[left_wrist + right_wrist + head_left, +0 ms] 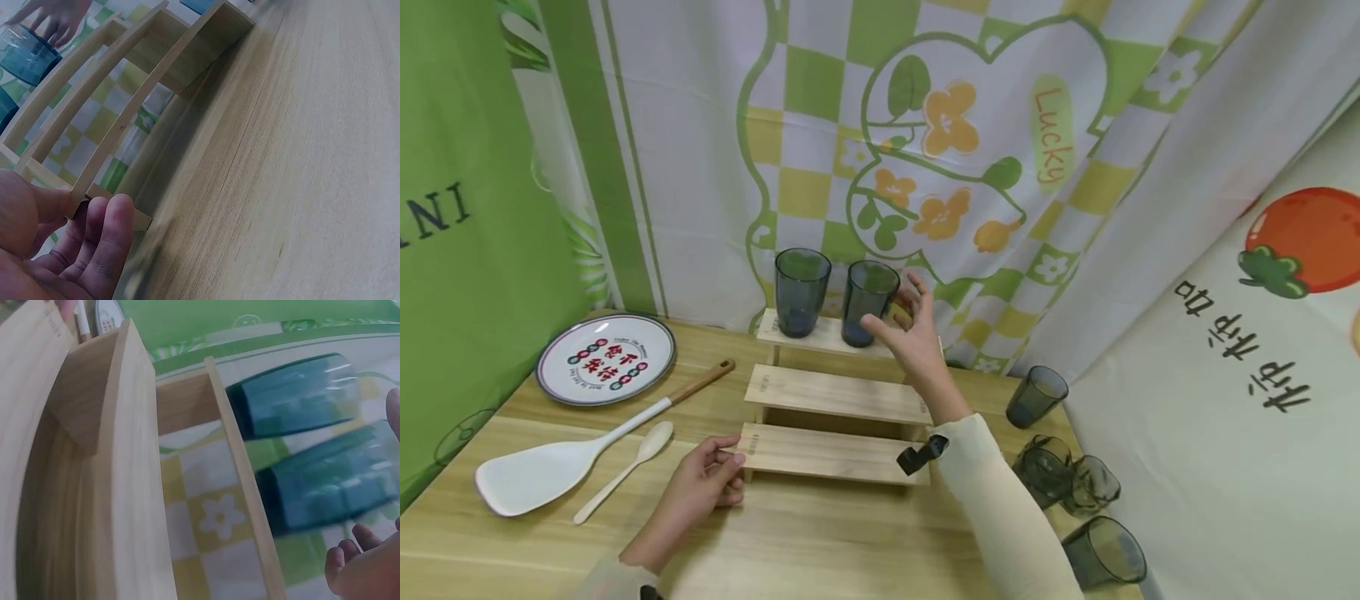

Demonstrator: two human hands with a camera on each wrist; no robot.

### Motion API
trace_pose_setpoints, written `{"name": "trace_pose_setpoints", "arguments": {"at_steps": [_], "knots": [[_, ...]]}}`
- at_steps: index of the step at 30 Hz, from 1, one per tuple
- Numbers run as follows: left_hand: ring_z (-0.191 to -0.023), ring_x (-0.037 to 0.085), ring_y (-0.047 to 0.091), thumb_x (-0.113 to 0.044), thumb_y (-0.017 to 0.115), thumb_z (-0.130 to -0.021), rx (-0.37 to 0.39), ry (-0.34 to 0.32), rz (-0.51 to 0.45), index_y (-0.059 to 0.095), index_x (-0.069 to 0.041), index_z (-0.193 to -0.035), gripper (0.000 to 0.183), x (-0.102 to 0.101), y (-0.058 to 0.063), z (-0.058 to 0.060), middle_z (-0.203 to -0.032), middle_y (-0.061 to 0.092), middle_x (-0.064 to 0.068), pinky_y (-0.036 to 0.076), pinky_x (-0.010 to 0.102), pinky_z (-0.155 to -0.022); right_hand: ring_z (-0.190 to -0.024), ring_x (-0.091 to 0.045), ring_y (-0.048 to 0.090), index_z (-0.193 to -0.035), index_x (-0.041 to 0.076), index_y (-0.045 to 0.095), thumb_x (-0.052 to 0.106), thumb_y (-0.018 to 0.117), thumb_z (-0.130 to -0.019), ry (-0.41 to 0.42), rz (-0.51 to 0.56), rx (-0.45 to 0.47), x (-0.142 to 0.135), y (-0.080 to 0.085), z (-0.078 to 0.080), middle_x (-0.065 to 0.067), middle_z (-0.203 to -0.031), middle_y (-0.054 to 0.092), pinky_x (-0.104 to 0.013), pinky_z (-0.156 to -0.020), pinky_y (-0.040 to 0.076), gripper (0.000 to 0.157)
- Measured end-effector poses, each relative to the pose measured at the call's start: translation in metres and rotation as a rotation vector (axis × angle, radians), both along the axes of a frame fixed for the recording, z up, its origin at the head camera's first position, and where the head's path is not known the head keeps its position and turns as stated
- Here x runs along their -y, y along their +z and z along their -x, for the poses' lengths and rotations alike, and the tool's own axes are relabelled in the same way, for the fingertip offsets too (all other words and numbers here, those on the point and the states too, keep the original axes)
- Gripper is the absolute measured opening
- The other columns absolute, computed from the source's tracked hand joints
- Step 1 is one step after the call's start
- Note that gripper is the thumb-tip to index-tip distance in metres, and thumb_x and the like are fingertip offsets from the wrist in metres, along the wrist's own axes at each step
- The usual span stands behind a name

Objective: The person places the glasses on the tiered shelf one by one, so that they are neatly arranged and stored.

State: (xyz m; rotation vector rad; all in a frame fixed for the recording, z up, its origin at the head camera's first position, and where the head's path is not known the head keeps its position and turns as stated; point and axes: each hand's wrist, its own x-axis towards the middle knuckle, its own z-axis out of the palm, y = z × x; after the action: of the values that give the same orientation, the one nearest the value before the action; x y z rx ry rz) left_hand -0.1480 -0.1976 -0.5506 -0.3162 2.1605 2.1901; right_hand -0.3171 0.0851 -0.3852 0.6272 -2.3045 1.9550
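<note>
A three-step wooden rack (838, 392) stands on the table against the curtain. My left hand (706, 477) grips the left end of its lowest step; the left wrist view shows the thumb (53, 203) and curled fingers about the board's corner. Two dark blue-grey drinking glasses stand upright on the top step, a left glass (802, 292) and a right glass (868, 302). Beside the right glass is my right hand (916, 333), its thumb in front and its fingers loosely spread. In the right wrist view those fingers (350, 550) look apart from the glass.
A white plate (606, 358), a white spatula (542, 475) with a wooden handle and a pale spoon (628, 471) lie at left. Several more glasses, including a back glass (1036, 397) and a front glass (1103, 552), line the table's right edge by the white wall.
</note>
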Motion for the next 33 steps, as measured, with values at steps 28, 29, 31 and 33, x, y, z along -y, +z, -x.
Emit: {"name": "trace_pose_setpoints", "arguments": {"at_steps": [28, 29, 31, 33], "knots": [[-0.085, 0.022, 0.065, -0.013, 0.059, -0.105, 0.016, -0.029, 0.047, 0.04, 0.003, -0.147, 0.048, 0.001, 0.008, -0.005, -0.118, 0.054, 0.021, 0.065, 0.037, -0.075, -0.146, -0.045, 0.005, -0.15, 0.002, 0.033, 0.008, 0.08, -0.088, -0.761, -0.361, -0.335, -0.17, -0.118, -0.158, -0.026, -0.159, 0.014, -0.077, -0.11, 0.012, 0.077], [-0.085, 0.022, 0.065, -0.013, 0.059, -0.105, 0.016, -0.03, 0.049, 0.04, 0.003, -0.147, 0.048, -0.001, 0.008, -0.005, -0.118, 0.054, 0.021, 0.065, 0.037, -0.075, -0.146, -0.045, 0.006, -0.15, 0.003, 0.033, 0.009, 0.08, -0.089, -0.774, -0.36, -0.329, -0.17, -0.12, -0.158, -0.025, -0.159, 0.015, -0.076, -0.109, 0.014, 0.077], [-0.085, 0.022, 0.065, -0.013, 0.058, -0.105, 0.016, -0.031, 0.051, 0.04, 0.003, -0.147, 0.048, -0.003, 0.008, -0.004, -0.118, 0.054, 0.021, 0.065, 0.038, -0.075, -0.144, -0.044, 0.01, -0.149, 0.002, 0.034, 0.009, 0.081, -0.088, -0.794, -0.366, -0.346, -0.172, -0.122, -0.158, -0.025, -0.157, 0.019, -0.073, -0.108, 0.017, 0.077], [-0.085, 0.022, 0.065, -0.013, 0.059, -0.105, 0.017, -0.032, 0.053, 0.04, 0.003, -0.147, 0.048, -0.004, 0.008, -0.004, -0.118, 0.054, 0.021, 0.065, 0.038, -0.075, -0.142, -0.044, 0.014, -0.148, 0.001, 0.034, 0.01, 0.082, -0.086, -0.805, -0.37, -0.369, -0.173, -0.124, -0.157, -0.026, -0.154, 0.023, -0.069, -0.107, 0.017, 0.079]]}}
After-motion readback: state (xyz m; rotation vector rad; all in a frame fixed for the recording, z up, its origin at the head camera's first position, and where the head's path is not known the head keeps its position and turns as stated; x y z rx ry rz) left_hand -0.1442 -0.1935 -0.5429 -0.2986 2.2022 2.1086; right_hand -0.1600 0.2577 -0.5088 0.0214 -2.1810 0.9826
